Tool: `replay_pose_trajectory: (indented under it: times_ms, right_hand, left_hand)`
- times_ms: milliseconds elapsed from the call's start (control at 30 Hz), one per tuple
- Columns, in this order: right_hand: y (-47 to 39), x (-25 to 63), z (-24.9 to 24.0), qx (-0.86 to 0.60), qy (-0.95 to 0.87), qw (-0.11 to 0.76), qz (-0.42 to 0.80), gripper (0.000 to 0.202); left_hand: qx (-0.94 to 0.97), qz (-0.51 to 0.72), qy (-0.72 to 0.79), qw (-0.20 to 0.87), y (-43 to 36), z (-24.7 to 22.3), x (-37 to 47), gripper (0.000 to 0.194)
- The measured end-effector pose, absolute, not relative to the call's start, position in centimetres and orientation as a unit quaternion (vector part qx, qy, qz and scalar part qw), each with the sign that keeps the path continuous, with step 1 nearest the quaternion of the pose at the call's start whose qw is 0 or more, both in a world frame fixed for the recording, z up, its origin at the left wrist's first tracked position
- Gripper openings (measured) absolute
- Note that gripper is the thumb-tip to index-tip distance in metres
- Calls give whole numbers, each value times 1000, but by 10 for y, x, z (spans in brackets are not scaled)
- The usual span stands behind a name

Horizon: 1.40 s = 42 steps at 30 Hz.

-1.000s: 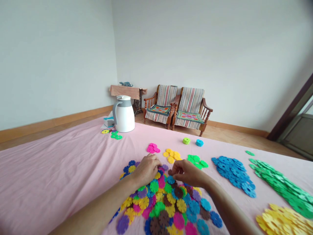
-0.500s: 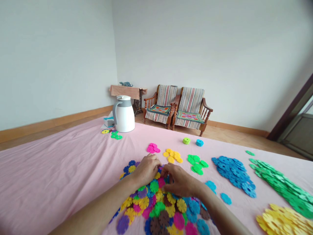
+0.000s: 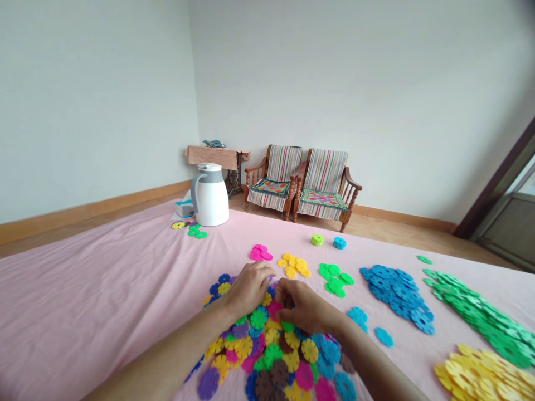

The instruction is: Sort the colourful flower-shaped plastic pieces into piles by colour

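Note:
A mixed heap of notched plastic flower discs (image 3: 271, 353) in many colours lies in front of me on the pink cloth. Over the heap's far side, my left hand (image 3: 249, 287) is bent with curled fingers pointing right, and its fingertips are partly hidden. Close beside it, my right hand (image 3: 304, 305) has its fingers drawn together, low over the discs. A pink disc (image 3: 273, 311) shows by the right fingertips, and a green disc (image 3: 287, 326) peeks out below them. What either hand pinches is hidden.
Sorted piles of blue discs (image 3: 397, 295), green discs (image 3: 476, 312) and yellow discs (image 3: 485, 376) spread along the right. Smaller pink (image 3: 261, 253), yellow (image 3: 293, 265) and bright green groups (image 3: 335, 279) lie beyond my hands. A white jug (image 3: 212, 200) stands at the back left.
My right hand's fingers have drawn closer together, and a green disc now shows beneath them. My left hand stays nearly in place. The whole view has shifted slightly.

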State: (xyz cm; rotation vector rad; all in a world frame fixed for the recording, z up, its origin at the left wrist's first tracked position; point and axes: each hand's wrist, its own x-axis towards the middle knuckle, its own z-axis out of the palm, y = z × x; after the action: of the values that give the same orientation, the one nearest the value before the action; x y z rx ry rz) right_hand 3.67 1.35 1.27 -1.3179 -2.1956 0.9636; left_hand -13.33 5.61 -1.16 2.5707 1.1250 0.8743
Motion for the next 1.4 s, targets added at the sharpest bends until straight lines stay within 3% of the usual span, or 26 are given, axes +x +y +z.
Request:
replay_pose_trajectory:
  times_ms: [233,367,633,733,1133,1400]
  right_hand:
    - [35,45,-4,-494,-725,341,337,13]
    - [30,45,-10,-518,-724,354,287,10]
    - [-17,64,-9,-586,-698,376,166,5]
    - [-27,67,-10,-596,-687,383,160,5]
    - [-25,82,-27,-617,-669,403,95,9]
    - [-21,83,-43,-617,-673,396,95,10]
  left_hand:
    - [880,309,346,100,45,-1,-129,19]
    - [887,302,341,76,46,-3,-129,21]
    - [777,359,515,51,87,-21,-151,18]
    - [750,382,537,55,96,-25,-159,29]
    - [859,278,426,59,86,-32,-153,35]
    - [890,259,356,117,83,-34,-150,24]
